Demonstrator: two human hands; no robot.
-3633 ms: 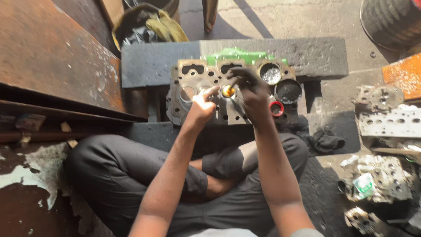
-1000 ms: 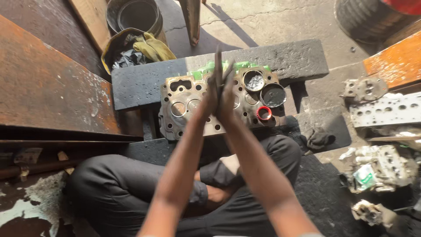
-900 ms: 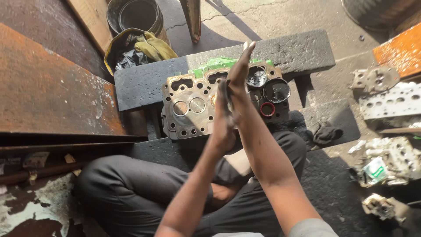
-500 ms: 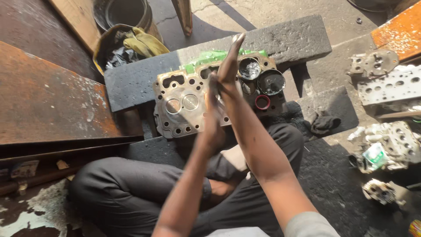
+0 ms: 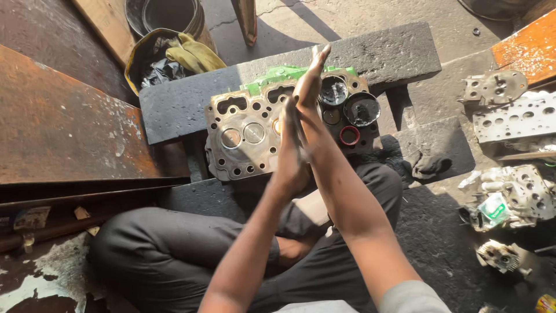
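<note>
Item: thin rod (image 5: 298, 136), pinched between my flat palms, left hand (image 5: 288, 156) and right hand (image 5: 310, 110), fingers straight. Long axis steep, tip down into cylinder head (image 5: 243, 136), centre frame, just beyond both hands. Since 0.5 s ago: right palm slid forward, left back.

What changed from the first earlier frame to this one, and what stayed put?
Both hands came up off the cylinder head: the left hand and right hand are now pressed palm to palm with a thin rod between them. The head, the two round tins and the red ring kept their places.
</note>
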